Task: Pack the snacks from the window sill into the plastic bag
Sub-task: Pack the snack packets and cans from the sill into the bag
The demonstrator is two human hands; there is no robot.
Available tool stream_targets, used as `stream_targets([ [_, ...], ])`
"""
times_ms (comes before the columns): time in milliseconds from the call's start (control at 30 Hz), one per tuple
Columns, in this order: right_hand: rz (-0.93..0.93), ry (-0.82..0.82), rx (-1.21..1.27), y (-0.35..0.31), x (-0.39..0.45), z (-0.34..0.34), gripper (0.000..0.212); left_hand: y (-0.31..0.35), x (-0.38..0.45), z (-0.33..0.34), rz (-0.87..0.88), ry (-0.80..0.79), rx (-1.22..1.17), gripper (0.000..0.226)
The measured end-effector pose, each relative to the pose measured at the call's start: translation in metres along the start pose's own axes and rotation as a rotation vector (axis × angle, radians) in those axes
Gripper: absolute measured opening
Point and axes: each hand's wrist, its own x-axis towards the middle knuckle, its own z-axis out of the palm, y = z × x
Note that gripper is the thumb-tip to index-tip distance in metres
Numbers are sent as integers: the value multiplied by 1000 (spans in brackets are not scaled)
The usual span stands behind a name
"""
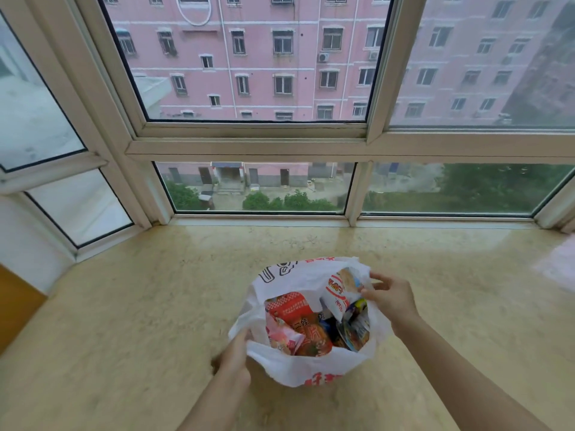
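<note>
A white plastic bag (298,367) with red and black print stands open on the marble window sill (140,306). Inside lie several snack packets: a red-orange packet (298,318), a pink one (280,335), a white packet with red print (337,290) and dark blue ones at the right. My left hand (235,357) grips the bag's left rim. My right hand (390,298) pinches the bag's right rim beside the white packet.
Window frames and glass (258,188) run along the sill's far edge and the left side. A pale pink object (560,262) lies blurred at the sill's far right. A yellow surface (15,309) borders the left edge.
</note>
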Motion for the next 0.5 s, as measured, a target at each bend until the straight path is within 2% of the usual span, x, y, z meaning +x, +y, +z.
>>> stream_targets([
  [33, 49, 56, 41, 5, 0, -3, 36, -3, 4, -6, -55, -93, -95, 42],
  [67, 100, 104, 71, 10, -1, -6, 25, -7, 5, -5, -80, -103, -180, 31],
  [133, 169, 153, 111, 16, -3, -12, 6, -7, 0, 0, -13, -111, -158, 20],
  [200, 196, 167, 170, 15, -1, -15, 7, 5, -12, 8, 95, -125, -159, 27],
  [300, 142, 157, 192, -4, 1, -16, 22, 39, -30, 14, 189, -333, 71, 35],
  [400, 45, 167, 185, -37, -5, -15, 12, 75, -44, 26, 302, -421, 295, 37],
  [500, 41, 171, 244, -69, -5, -13, 9, 116, -62, 40, 333, -512, 312, 28],
])
